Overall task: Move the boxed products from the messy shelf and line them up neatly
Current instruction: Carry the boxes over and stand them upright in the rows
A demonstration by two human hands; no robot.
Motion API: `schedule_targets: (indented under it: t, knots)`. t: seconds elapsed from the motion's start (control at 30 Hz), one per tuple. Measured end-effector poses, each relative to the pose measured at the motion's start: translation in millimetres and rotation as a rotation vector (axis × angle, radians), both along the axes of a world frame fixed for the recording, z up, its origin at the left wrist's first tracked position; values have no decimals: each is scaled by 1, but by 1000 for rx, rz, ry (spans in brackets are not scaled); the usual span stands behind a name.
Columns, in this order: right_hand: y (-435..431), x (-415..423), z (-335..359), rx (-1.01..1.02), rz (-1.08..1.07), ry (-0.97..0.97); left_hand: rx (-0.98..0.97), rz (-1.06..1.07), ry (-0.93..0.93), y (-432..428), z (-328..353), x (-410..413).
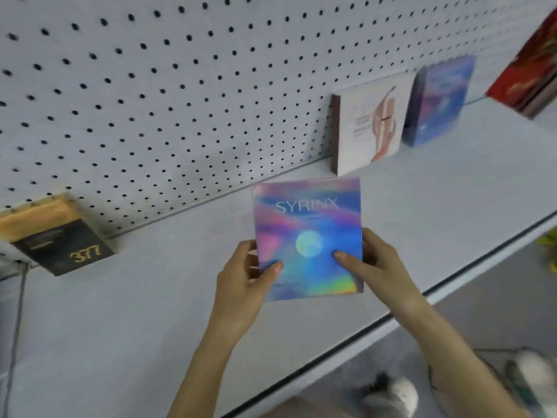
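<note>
I see the left hand [244, 279] and the right hand [370, 267] both gripping the holographic SYRINX box [310, 224] by its lower sides, thumbs on the front face and fingers curled behind. The box is over the middle of the grey shelf [150, 297], face toward me. A white box [370, 128], a blue box [437, 104] and a red box [530, 73] lean against the pegboard [180, 86] to the right. A black-and-yellow box [57, 236] sits far left.
</note>
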State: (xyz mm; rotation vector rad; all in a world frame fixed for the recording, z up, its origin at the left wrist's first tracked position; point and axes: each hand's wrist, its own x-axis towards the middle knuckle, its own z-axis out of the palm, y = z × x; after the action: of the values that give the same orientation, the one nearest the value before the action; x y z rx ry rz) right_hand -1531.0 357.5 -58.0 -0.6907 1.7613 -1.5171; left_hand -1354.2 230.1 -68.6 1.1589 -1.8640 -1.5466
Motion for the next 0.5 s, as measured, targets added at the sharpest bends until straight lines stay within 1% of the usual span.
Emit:
schedule_targets:
  t: [0.1, 0.2, 0.3, 0.37, 0.5]
  knots:
    - [42, -58, -3, 24, -23, 59, -1, -60, 32, 32, 1, -58]
    - [87, -125, -7, 30, -38, 109, -48, -79, 24, 71, -3, -127]
    - [137, -198, -9, -5, -78, 76, -46, -60, 20, 115, -7, -202]
    - [167, -246, -7, -5, -97, 90, -48, -61, 15, 144, -9, -252]
    - [210, -334, 5, -31, -107, 50, -80, -28, 4, 191, 3, -335]
